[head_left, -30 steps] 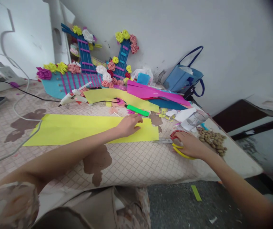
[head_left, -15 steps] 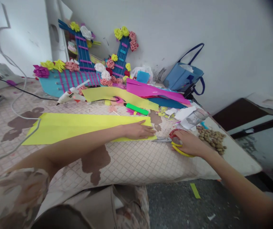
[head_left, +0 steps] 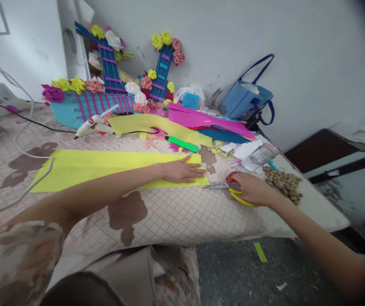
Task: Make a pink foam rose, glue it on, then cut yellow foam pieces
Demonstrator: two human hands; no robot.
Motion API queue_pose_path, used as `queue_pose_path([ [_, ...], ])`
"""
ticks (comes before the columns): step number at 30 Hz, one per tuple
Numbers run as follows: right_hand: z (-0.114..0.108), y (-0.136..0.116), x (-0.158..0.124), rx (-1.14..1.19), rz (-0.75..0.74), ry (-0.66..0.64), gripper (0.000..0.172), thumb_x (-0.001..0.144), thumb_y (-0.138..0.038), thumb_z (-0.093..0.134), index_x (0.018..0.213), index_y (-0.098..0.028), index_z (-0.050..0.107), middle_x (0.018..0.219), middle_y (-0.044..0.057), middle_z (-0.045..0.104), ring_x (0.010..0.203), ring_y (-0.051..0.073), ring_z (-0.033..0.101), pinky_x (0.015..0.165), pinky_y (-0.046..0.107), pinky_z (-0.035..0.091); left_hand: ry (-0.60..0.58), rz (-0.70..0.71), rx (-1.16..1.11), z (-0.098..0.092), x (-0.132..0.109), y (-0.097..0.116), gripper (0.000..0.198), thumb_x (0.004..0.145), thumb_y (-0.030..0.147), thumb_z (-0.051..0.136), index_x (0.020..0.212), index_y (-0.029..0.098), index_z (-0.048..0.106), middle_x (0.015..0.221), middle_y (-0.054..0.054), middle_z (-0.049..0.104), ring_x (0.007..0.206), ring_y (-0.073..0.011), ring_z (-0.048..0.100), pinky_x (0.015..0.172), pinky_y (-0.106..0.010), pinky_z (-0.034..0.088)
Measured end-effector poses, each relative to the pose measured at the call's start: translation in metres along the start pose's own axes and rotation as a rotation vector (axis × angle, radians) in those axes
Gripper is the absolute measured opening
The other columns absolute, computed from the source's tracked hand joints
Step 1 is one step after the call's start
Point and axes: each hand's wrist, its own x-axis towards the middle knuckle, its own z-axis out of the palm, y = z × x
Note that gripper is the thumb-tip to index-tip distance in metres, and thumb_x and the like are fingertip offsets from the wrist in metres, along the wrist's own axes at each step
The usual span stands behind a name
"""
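The left hand (head_left: 182,171) lies spread on the yellow paper (head_left: 83,163) on the bench (head_left: 185,221); even pressure should hold it flat. The right hand (head_left: 254,189) grips the scissors (head_left: 219,185), tips apparently by the paper's corner, best aimed clear of the fingers.

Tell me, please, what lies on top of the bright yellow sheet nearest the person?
The left hand rests near the right end of the yellow sheet, the left forearm crosses it, and a white cable runs over its left end. Paper beneath hand and forearm is hidden.
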Motion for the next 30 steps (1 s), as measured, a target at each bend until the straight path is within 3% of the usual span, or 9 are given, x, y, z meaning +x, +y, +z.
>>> queue_pose_path([
  [3, -0.001, 0.0, 0.0, 0.015, -0.003, -0.007, 0.04, 0.074, -0.051, 0.057, 0.097, -0.018, 0.056, 0.097, 0.012, 0.064, 0.086, 0.026, 0.06, 0.07, 0.035, 0.045, 0.023, -0.032, -0.026, 0.002, -0.001, -0.002, 0.044, 0.09, 0.032, 0.044, 0.133, 0.034, 0.042, 0.142, 0.002, 0.039, 0.136, -0.0191, 0.026, 0.113, -0.045, 0.004],
  [8, 0.0, 0.003, -0.002, 0.006, 0.005, -0.013, 0.04, 0.073, -0.051, 0.058, 0.097, -0.018, 0.056, 0.095, 0.011, 0.064, 0.084, 0.026, 0.061, 0.07, 0.035, 0.045, 0.056, 0.029, -0.024, -0.001, 0.001, 0.001, 0.045, 0.09, 0.032, 0.042, 0.135, 0.034, 0.039, 0.144, 0.001, 0.034, 0.136, -0.0203, 0.025, 0.113, -0.047, 0.004],
  [18, 0.0, 0.004, -0.002, 0.013, 0.003, -0.02, 0.04, 0.073, -0.05, 0.058, 0.097, -0.019, 0.054, 0.094, 0.01, 0.064, 0.084, 0.025, 0.061, 0.069, 0.034, 0.045, -0.036, 0.023, -0.025, 0.003, 0.002, -0.003, 0.046, 0.089, 0.034, 0.043, 0.135, 0.036, 0.039, 0.143, 0.003, 0.036, 0.136, -0.0187, 0.026, 0.112, -0.046, -0.004],
  [30, 0.004, 0.012, -0.009, -0.087, 0.02, -0.028, 0.04, 0.074, -0.055, 0.056, 0.095, -0.021, 0.055, 0.09, 0.009, 0.067, 0.077, 0.026, 0.064, 0.059, 0.032, 0.042, 0.008, 0.019, -0.075, 0.002, 0.001, -0.002, 0.046, 0.087, 0.032, 0.048, 0.132, 0.039, 0.042, 0.141, 0.004, 0.041, 0.134, -0.0185, 0.03, 0.113, -0.044, -0.002],
])
